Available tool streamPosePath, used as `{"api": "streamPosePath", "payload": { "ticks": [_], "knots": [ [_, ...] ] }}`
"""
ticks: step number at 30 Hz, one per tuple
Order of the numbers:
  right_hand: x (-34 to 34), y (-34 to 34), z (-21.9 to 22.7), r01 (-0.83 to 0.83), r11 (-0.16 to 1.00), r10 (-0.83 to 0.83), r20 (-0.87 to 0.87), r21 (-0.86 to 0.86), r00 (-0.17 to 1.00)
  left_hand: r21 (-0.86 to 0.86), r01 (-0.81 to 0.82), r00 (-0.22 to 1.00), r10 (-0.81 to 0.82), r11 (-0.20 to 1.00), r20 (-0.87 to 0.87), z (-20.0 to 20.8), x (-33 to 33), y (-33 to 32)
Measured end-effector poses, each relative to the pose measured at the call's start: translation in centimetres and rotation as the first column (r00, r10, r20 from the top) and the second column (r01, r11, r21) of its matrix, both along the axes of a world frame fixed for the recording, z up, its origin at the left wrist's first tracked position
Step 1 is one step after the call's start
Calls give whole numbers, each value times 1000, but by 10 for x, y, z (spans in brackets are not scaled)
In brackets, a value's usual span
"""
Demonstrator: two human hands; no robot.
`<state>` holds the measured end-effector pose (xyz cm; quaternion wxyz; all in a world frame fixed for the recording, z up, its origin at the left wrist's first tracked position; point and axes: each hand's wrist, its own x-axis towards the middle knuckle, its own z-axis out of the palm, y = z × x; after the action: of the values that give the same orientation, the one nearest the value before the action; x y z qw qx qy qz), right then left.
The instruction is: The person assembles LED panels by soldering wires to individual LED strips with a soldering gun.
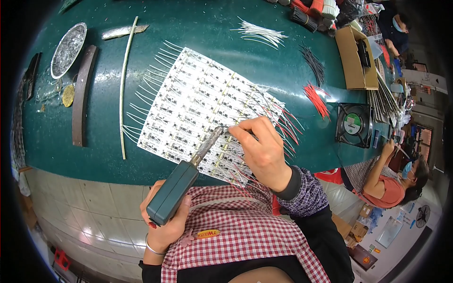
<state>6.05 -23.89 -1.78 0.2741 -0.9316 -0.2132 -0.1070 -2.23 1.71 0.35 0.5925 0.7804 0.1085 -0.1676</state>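
Observation:
My left hand [175, 227] is closed round the dark green handle of a soldering gun [173, 192]. Its metal barrel slants up to the right, and the tip is over a white panel of small circuit boards [172, 101]. Beside that tip, my right hand [266, 153] pinches a thin wire between thumb and forefinger; most of the wire is hidden by the fingers. White wires [137, 109] stick out along the panel's left edge. Red and black wires [283, 125] fan out from its right side, partly behind my right hand.
Loose white wires [262, 34], black wires [312, 65] and red wires [316, 100] lie beyond the panel. A fan [353, 125] and cardboard box [349, 59] stand right; a metal dish [69, 51], dark bar [85, 96] and pale rod [124, 89] lie left. Two people work rightward.

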Motion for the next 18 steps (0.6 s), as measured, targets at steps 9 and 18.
{"api": "streamPosePath", "payload": {
  "ticks": [9, 18],
  "knots": [
    [1, 0, 2, -9, 1000, 8, -30, -25, 1000, 42, 39, 998, -41, 998, 53, -2, 1, 2],
    [1, 3, 4, 23, 1000, -23, -34, -4, 999, 33, -19, 998, 17, 999, 58, -3, -8, 7]
  ]
}}
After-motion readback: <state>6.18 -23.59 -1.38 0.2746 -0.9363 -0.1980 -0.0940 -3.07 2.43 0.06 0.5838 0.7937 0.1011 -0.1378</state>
